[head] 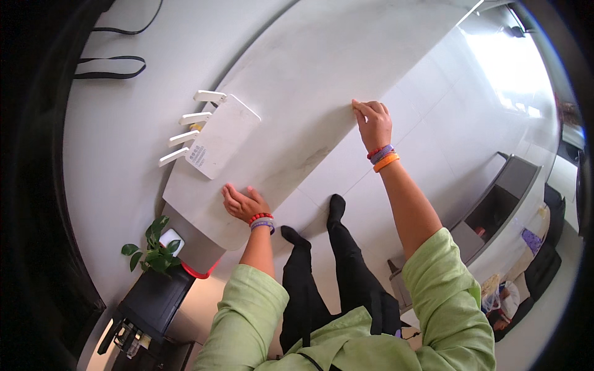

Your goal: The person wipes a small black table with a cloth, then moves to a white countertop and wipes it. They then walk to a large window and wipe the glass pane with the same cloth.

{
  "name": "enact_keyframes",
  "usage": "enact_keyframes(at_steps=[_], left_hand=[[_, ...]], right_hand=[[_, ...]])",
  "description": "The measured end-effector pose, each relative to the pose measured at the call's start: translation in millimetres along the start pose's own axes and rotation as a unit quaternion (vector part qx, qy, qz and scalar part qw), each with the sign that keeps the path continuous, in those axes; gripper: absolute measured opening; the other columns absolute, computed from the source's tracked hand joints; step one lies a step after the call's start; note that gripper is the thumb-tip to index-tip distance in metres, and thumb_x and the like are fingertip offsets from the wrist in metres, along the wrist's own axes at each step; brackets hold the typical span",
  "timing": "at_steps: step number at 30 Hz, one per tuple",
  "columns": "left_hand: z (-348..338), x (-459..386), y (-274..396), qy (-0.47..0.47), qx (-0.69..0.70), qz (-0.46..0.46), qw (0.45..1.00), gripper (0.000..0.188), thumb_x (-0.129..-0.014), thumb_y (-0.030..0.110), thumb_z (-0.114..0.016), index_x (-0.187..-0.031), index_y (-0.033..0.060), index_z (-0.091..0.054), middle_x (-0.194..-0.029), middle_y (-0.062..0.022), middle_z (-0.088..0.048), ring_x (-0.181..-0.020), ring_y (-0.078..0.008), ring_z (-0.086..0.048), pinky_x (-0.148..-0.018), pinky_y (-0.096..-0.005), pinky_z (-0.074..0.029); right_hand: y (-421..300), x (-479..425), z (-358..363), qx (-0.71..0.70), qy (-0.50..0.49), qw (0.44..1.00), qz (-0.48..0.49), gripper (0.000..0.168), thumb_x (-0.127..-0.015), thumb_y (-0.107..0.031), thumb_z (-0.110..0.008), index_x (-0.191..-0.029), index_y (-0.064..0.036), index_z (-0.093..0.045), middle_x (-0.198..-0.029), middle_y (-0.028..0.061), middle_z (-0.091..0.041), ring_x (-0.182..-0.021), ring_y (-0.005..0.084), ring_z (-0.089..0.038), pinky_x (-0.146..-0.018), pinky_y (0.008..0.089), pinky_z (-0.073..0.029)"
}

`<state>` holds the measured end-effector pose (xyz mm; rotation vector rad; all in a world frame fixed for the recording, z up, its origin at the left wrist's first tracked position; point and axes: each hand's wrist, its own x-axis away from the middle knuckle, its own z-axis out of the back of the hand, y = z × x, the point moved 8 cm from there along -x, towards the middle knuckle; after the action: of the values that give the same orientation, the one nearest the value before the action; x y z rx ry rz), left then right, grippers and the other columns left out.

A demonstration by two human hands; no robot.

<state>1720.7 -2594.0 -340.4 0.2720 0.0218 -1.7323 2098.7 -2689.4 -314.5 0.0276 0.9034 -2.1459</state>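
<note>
A pale, marbled tabletop (297, 88) stretches diagonally before me. Over its lower left part is my left hand (242, 202), fingers loosely curled and thumb apart, with nothing visible in it. Close above that hand lies a white Wi-Fi router (227, 139) with several antennas pointing left and a printed label on its casing. My right hand (373, 121) is at the table's right edge, its thumb and fingertips pinched together; a small yellowish bit shows at the fingertips, too small to name. Both wrists wear red beads and coloured bands.
A leafy green plant (158, 252) and a black cabinet (155, 301) stand at the lower left, near a red container (202, 271). Black cables (111, 67) hang by the wall. On the right, a grey low table (499, 204) with an open compartment stands on the tiled floor (417, 116).
</note>
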Motion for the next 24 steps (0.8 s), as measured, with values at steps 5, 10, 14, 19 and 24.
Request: enact_keyframes(at_steps=[5, 10, 14, 19, 24], left_hand=[[1, -2, 2, -0.019, -0.005, 0.014, 1.0, 0.061, -0.085, 0.03, -0.052, -0.134, -0.0013, -0.035, -0.14, -0.0183, -0.035, -0.132, -0.0314, -0.031, -0.11, -0.0484, -0.021], [-4, -3, 0, -0.052, 0.009, 0.029, 0.998, 0.062, -0.086, 0.031, -0.05, -0.135, -0.0022, -0.033, -0.141, -0.0202, -0.033, -0.134, -0.0313, -0.028, -0.11, -0.0495, -0.019], [-1, -3, 5, -0.058, -0.01, 0.026, 0.998, 0.063, -0.087, 0.031, -0.05, -0.137, -0.0003, -0.031, -0.143, -0.0193, -0.03, -0.133, -0.0329, -0.028, -0.109, -0.0496, -0.02], [-1, -3, 6, -0.059, 0.004, 0.019, 0.998, 0.064, -0.086, 0.031, -0.05, -0.137, -0.0016, -0.03, -0.143, -0.0197, -0.03, -0.134, -0.0342, -0.026, -0.11, -0.0507, -0.017], [-4, -8, 7, -0.071, -0.007, 0.033, 0.997, 0.062, -0.085, 0.027, -0.05, -0.137, -0.0004, -0.03, -0.142, -0.0193, -0.031, -0.133, -0.0345, -0.028, -0.109, -0.0501, -0.02]], right_hand=[[-59, -2, -64, -0.014, -0.068, 0.991, 0.114, 0.011, -0.081, -0.008, -0.057, -0.084, -0.012, -0.067, -0.083, 0.0065, -0.062, -0.082, 0.0269, -0.057, -0.074, 0.0374, -0.048], [-138, 7, -116, -0.072, -0.217, 0.957, 0.178, 0.021, -0.077, -0.005, -0.054, -0.092, -0.012, -0.068, -0.088, 0.0052, -0.06, -0.091, 0.0237, -0.055, -0.082, 0.0352, -0.046], [-85, -59, -115, -0.096, -0.129, 0.97, 0.181, 0.024, -0.076, -0.002, -0.053, -0.092, -0.012, -0.068, -0.085, 0.0079, -0.06, -0.086, 0.028, -0.056, -0.078, 0.0374, -0.046], [42, -157, -57, 0.152, 0.022, 0.988, 0.027, 0.012, -0.079, -0.01, -0.055, -0.082, -0.014, -0.066, -0.078, 0.0072, -0.06, -0.08, 0.0278, -0.056, -0.069, 0.0388, -0.047], [11, -127, -95, 0.157, -0.057, 0.986, 0.015, 0.009, -0.08, -0.014, -0.055, -0.084, -0.015, -0.063, -0.088, 0.008, -0.06, -0.085, 0.0257, -0.056, -0.072, 0.0364, -0.045]])
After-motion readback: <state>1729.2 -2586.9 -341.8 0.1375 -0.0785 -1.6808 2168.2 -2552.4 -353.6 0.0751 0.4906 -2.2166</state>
